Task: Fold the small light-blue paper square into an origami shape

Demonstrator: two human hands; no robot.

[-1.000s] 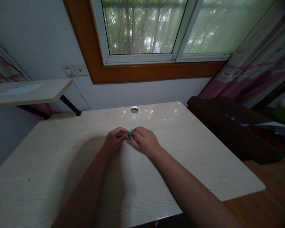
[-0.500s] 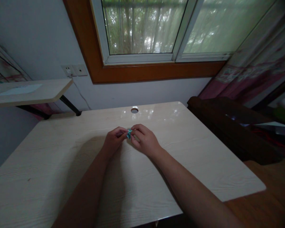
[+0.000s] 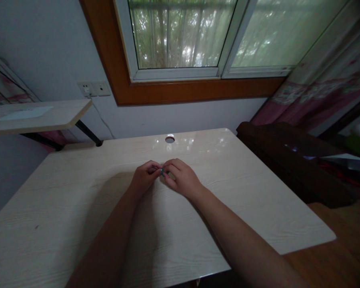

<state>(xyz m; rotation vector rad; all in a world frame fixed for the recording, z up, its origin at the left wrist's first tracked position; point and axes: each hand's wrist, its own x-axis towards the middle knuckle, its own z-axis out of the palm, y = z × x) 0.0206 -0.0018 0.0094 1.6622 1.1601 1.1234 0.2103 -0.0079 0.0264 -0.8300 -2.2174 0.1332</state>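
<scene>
My left hand (image 3: 144, 176) and my right hand (image 3: 181, 177) meet at the middle of a pale wooden table (image 3: 78, 200). Both pinch a tiny teal piece (image 3: 162, 172) between their fingertips; it looks like folded paper. Only a sliver of it shows, as the fingers cover most of it. Both hands rest low on the tabletop with fingers curled in.
A round cable hole (image 3: 169, 139) sits near the table's far edge. A second small table (image 3: 36, 116) stands at the left by a wall socket (image 3: 93, 89). A dark wooden piece of furniture (image 3: 291, 160) and a curtain (image 3: 324, 88) are on the right, under a window (image 3: 198, 36).
The fingers have closed tighter round the teal piece, so less of it shows than half a second ago. The hands stay in the same spot.
</scene>
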